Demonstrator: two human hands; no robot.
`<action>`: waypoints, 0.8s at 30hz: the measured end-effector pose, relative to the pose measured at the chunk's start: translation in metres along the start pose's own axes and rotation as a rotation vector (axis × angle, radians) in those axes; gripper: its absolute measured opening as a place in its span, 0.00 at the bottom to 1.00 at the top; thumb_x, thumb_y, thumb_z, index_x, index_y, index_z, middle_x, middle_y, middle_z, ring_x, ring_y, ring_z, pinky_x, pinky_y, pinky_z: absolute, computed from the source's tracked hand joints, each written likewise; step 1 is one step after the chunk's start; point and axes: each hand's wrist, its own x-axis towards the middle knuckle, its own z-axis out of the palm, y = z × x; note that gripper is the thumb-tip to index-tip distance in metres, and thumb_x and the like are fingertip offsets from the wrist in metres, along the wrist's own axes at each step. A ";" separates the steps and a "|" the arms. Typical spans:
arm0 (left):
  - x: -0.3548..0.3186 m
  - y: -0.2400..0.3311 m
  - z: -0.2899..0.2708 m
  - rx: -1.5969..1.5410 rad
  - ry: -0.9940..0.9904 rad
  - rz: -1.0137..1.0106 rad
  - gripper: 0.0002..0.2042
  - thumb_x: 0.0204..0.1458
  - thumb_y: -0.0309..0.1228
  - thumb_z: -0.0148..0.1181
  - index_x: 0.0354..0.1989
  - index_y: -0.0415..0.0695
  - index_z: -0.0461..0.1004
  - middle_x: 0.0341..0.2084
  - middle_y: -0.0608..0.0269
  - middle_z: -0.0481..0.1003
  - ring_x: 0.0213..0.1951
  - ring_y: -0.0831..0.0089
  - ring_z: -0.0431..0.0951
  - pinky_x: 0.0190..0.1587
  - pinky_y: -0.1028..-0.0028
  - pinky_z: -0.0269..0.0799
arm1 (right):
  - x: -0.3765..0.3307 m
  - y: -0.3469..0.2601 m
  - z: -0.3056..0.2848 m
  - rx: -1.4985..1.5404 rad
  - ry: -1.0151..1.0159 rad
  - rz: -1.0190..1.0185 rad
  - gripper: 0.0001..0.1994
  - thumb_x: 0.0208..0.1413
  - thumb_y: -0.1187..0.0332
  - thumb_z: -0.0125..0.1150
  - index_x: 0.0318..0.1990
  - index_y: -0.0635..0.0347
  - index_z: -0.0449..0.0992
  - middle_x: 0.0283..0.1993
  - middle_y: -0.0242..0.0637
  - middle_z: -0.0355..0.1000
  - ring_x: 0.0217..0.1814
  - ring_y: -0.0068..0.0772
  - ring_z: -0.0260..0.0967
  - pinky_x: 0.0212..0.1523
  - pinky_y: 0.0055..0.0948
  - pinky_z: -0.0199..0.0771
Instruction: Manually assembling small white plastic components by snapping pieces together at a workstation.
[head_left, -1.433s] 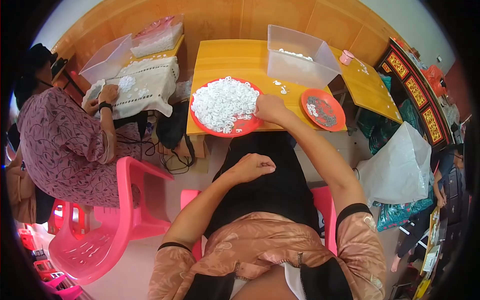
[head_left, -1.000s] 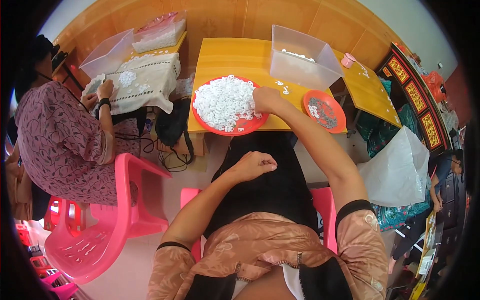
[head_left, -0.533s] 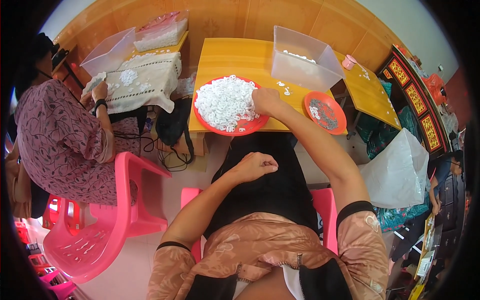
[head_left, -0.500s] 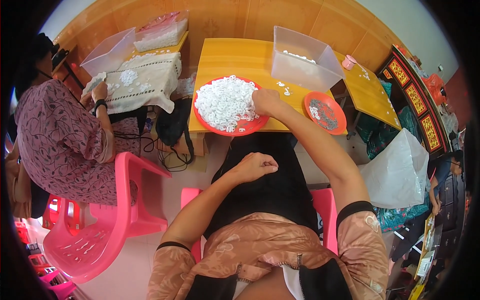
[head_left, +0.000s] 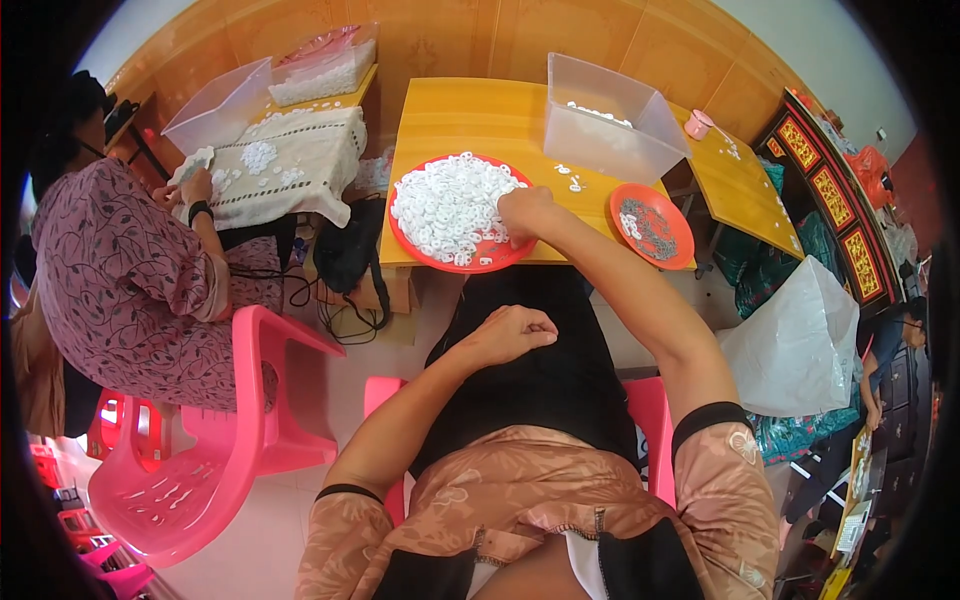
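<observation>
A round red plate (head_left: 482, 268) at the front of the yellow table is heaped with small white plastic pieces (head_left: 450, 205), ring-like in shape. My right hand (head_left: 530, 214) reaches over the plate's right side, fingers bent down at the edge of the heap. Its fingertips are hidden, so whether a piece is between them does not show. Above my black-covered lap hangs my left hand (head_left: 512, 334), its fingers curled together in a closed grip; whatever it holds is too small or hidden. Right of the heap, a smaller red plate (head_left: 684, 222) bears thin grey metal bits (head_left: 655, 236) and a few white pieces.
A clear plastic bin (head_left: 620, 145) stands behind the plates on the yellow table (head_left: 465, 110), with loose white pieces near it. On the left, a seated person (head_left: 150, 270) works at a cloth-covered table (head_left: 320, 165). A pink chair (head_left: 250, 400) and a white sack (head_left: 795, 340) flank me.
My right hand has shifted slightly left and nearer over the heap's edge. The left hand keeps its place and closed shape.
</observation>
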 end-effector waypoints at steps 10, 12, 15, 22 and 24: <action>0.000 -0.001 0.001 0.015 0.010 0.006 0.12 0.51 0.32 0.57 0.40 0.36 0.75 0.30 0.59 0.78 0.34 0.75 0.77 0.40 0.74 0.71 | -0.003 -0.003 0.007 0.086 0.055 0.025 0.16 0.41 0.69 0.63 0.42 0.58 0.77 0.44 0.44 0.74 0.47 0.40 0.73 0.43 0.37 0.73; 0.000 0.001 0.001 0.009 0.004 0.015 0.12 0.51 0.32 0.57 0.40 0.36 0.75 0.30 0.59 0.78 0.34 0.74 0.77 0.40 0.74 0.71 | -0.004 -0.001 0.007 0.106 0.052 0.038 0.15 0.43 0.69 0.61 0.42 0.59 0.77 0.44 0.44 0.74 0.47 0.40 0.73 0.44 0.37 0.73; -0.001 0.004 0.000 0.023 0.009 0.004 0.12 0.51 0.32 0.57 0.40 0.36 0.75 0.30 0.58 0.78 0.34 0.75 0.77 0.40 0.74 0.71 | -0.005 0.000 0.008 0.121 0.050 0.024 0.14 0.44 0.68 0.58 0.42 0.59 0.77 0.44 0.45 0.74 0.47 0.40 0.73 0.44 0.37 0.73; -0.002 0.006 -0.001 -0.001 0.001 -0.013 0.12 0.51 0.32 0.57 0.40 0.36 0.75 0.31 0.58 0.78 0.35 0.75 0.76 0.41 0.74 0.70 | -0.006 0.006 0.009 0.133 0.071 0.050 0.15 0.44 0.68 0.59 0.42 0.59 0.76 0.44 0.45 0.74 0.46 0.40 0.73 0.43 0.39 0.73; -0.001 0.005 -0.001 0.002 -0.005 -0.013 0.13 0.51 0.33 0.57 0.40 0.36 0.75 0.31 0.59 0.78 0.35 0.75 0.76 0.41 0.74 0.70 | -0.006 0.006 0.009 0.158 0.068 0.053 0.15 0.44 0.68 0.59 0.42 0.59 0.76 0.44 0.45 0.74 0.46 0.41 0.73 0.43 0.39 0.73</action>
